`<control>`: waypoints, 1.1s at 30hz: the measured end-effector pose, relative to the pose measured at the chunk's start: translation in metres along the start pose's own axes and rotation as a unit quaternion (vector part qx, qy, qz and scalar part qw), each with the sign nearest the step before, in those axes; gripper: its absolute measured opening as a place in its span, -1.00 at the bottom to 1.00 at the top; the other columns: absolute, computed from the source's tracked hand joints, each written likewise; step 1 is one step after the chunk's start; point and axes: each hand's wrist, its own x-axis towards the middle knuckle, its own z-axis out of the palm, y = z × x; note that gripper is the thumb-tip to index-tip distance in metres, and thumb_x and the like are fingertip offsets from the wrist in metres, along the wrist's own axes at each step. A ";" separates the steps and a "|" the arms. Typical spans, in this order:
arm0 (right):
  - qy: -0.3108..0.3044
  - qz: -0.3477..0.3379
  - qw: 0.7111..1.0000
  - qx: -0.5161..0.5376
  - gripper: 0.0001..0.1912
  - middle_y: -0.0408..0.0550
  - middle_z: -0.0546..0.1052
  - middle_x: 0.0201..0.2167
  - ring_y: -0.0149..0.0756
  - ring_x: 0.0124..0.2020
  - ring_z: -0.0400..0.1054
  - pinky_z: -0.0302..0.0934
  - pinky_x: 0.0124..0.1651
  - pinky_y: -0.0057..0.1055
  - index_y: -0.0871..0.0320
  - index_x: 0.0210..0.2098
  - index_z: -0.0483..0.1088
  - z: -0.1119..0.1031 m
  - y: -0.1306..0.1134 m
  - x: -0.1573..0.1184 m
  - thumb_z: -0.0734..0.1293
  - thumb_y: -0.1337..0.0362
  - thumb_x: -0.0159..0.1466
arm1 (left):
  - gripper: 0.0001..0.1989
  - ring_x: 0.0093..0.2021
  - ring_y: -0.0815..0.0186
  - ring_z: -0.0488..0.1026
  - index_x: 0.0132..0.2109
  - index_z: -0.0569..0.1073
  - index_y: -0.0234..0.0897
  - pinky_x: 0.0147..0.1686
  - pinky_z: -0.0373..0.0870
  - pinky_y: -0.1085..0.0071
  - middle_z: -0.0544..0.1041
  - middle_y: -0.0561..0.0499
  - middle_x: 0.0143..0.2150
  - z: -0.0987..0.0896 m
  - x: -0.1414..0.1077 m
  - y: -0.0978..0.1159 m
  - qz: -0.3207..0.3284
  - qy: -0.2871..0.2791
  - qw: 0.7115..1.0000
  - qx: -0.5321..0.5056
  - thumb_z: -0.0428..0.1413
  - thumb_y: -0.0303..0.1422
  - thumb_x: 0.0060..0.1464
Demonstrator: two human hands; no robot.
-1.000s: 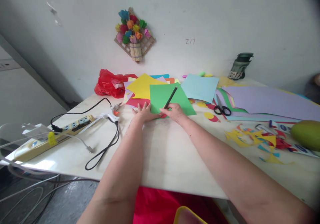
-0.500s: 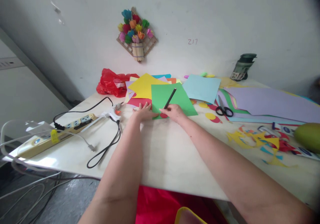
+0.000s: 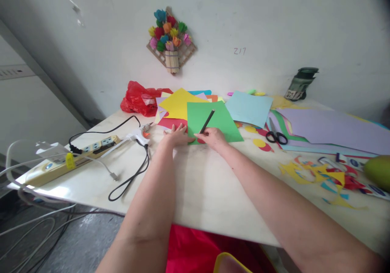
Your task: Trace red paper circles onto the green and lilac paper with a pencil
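A green sheet of paper (image 3: 210,114) lies flat on the table, and a small red paper circle (image 3: 201,141) shows at its near edge, between my hands. My right hand (image 3: 214,137) is closed around a black pen (image 3: 207,121), which slants up to the right with its lower end by the red circle. Spread beside the sheet's near left corner, my left hand (image 3: 176,136) rests palm down with fingers apart, one finger reaching onto the green paper. Under and behind it are red paper (image 3: 170,122) and yellow paper (image 3: 179,104).
To the left are a glue gun (image 3: 138,136) with its cord and a power strip (image 3: 73,159). Scissors (image 3: 276,137), stacked lilac paper (image 3: 329,128), yellow scraps (image 3: 295,172) and a green bottle (image 3: 301,84) stand or lie right. A red plastic bag (image 3: 140,98) sits behind.
The camera view has shifted slightly, so the scene sits a little farther right. My hands, the pen and the green sheet keep nearly the same places relative to each other.
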 end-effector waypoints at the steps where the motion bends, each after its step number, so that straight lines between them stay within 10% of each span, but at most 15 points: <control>1: 0.001 0.001 1.000 -0.006 -0.64 -0.11 0.52 -0.49 -0.40 -0.45 0.35 0.12 -0.46 -0.53 0.09 -0.41 0.47 0.000 0.000 0.000 0.27 -0.04 -0.01 | -0.18 0.19 0.00 -0.50 0.23 -0.21 -0.04 0.02 -0.34 -0.21 -0.37 0.12 0.26 0.000 0.000 0.000 -0.001 -0.001 1.000 0.000 -0.17 0.11 -0.15; 33: 0.018 -0.018 0.998 -0.061 -0.61 -0.09 0.52 -0.50 -0.36 -0.44 0.37 0.11 -0.43 -0.50 0.08 -0.47 0.46 0.004 -0.001 0.000 0.24 -0.09 0.00 | -0.13 0.20 0.02 -0.50 0.24 -0.22 -0.08 0.03 -0.36 -0.18 -0.39 0.10 0.26 -0.002 -0.006 0.003 -0.003 -0.001 1.000 -0.020 -0.18 0.15 -0.18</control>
